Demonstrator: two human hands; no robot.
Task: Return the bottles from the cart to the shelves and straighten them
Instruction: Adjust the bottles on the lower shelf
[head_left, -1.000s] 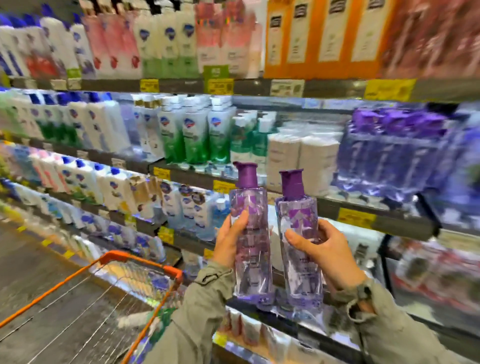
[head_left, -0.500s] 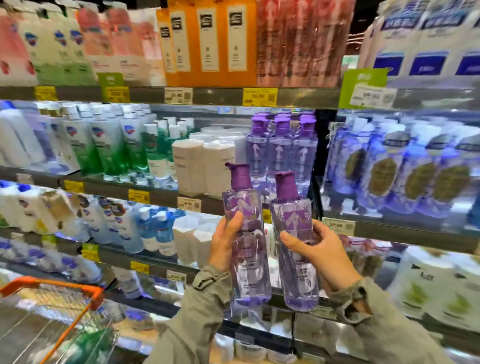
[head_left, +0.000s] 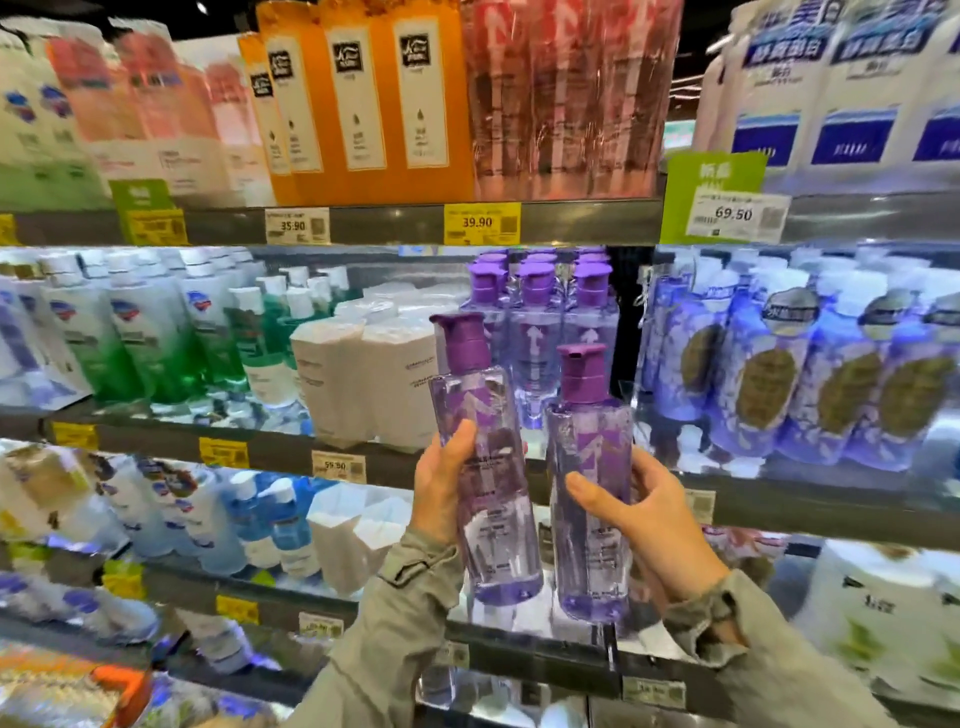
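Left hand (head_left: 445, 486) raised, fingers wrapped round clear purple-capped pump bottle (head_left: 483, 457), upright. Right hand (head_left: 641, 512) grips second matching purple bottle (head_left: 589, 483) just beside it. Both before shelf row of same purple bottles (head_left: 537, 322); grey shelf edge (head_left: 395, 223) above.

I wear a loose jacket of pale grey-green woven cloth, creased along both forearms. The left sleeve (head_left: 382, 644) ends in a turned cuff with a stitched strap tab (head_left: 410, 567) across it, closed by a small dark fastener. The right sleeve (head_left: 774, 660) ends in a rumpled, gathered cuff (head_left: 701, 609) with a similar strap, its detail blurred. My left hand (head_left: 441, 493) and right hand (head_left: 652, 525) are bare beyond the cuffs.
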